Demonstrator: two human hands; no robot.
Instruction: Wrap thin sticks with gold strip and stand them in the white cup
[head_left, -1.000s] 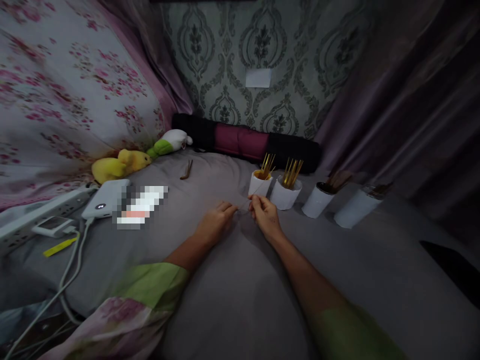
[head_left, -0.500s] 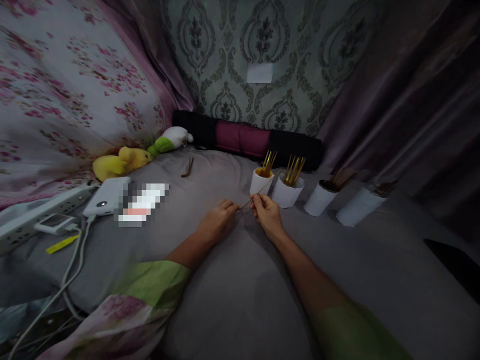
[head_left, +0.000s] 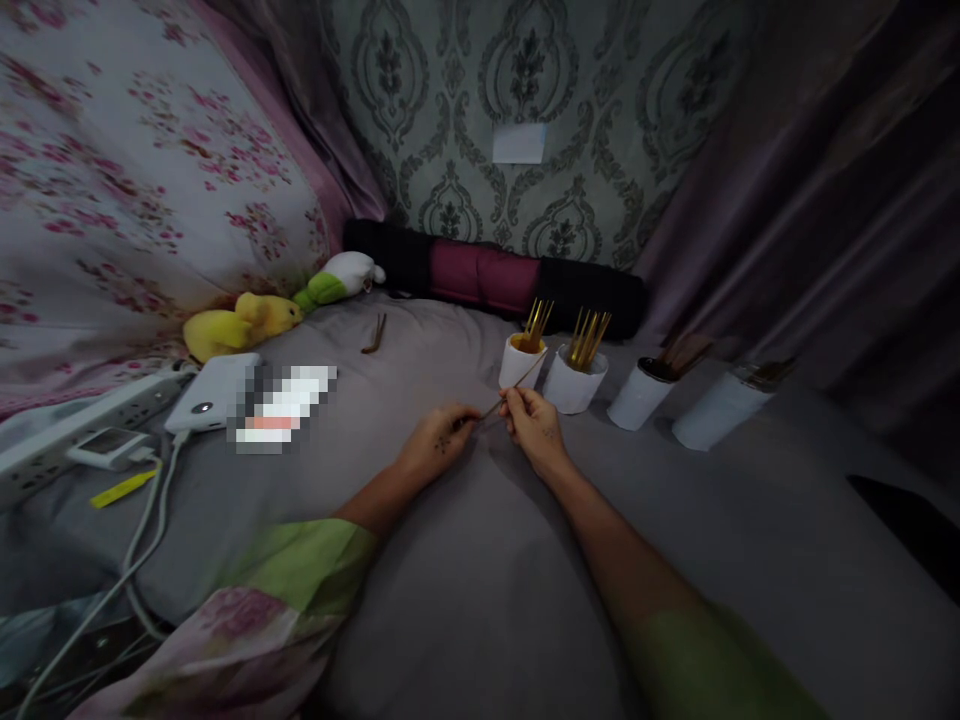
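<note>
A thin brown stick [head_left: 491, 409] slants up to the right between my two hands. My left hand [head_left: 441, 440] pinches its lower end. Further up, my right hand [head_left: 532, 425] is closed around it with thumb and fingers, and the free end rises in front of a white cup [head_left: 520, 370] with golden sticks [head_left: 537, 325] in it. A second white cup [head_left: 576, 387] with golden sticks stands just right of that one. On the grey sheet behind my left hand lies a small bent brown piece [head_left: 375, 335].
Two tilted white containers [head_left: 637, 397] with brown sticks stand at the right. At the left are a yellow plush toy [head_left: 255, 325], a white power bank [head_left: 214, 395], a power strip [head_left: 90, 425] and cables. A black and maroon roll [head_left: 484, 275] lies against the wall.
My left hand has turned slightly, showing more of its back. The stick's free end has shifted a little to the left and down; my right hand stays nearly in place.
</note>
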